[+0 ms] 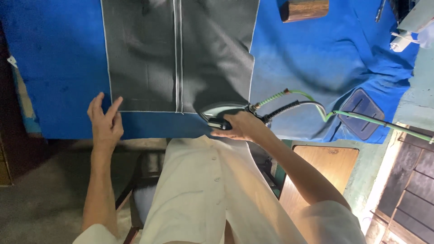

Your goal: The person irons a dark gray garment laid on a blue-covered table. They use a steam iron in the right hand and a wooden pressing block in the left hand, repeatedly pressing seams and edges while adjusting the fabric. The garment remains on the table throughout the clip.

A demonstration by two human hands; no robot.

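Currently R hand [242, 126] fingers closed round iron [221, 115] at grey fabric [181, 54] edge; L hand [106, 122] fingers spread open, pinning fabric corner on blue worktop [58, 68]

A dark grey fabric panel [181, 54] lies flat, spread out ahead of both hands, its edges trimmed with pale stitching and two close parallel pale seam lines running down its middle toward the near hem. Soft creases show across its right half. Its near left corner lies just at the fingertips of the left hand [106, 124], which is spread open with fingers touching the cloth's edge. A steam iron [221, 115], dark with a shiny rim, sits on the panel's near right corner, gripped by its handle in the right hand [242, 127]; its hoses trail off to the right of that hand.
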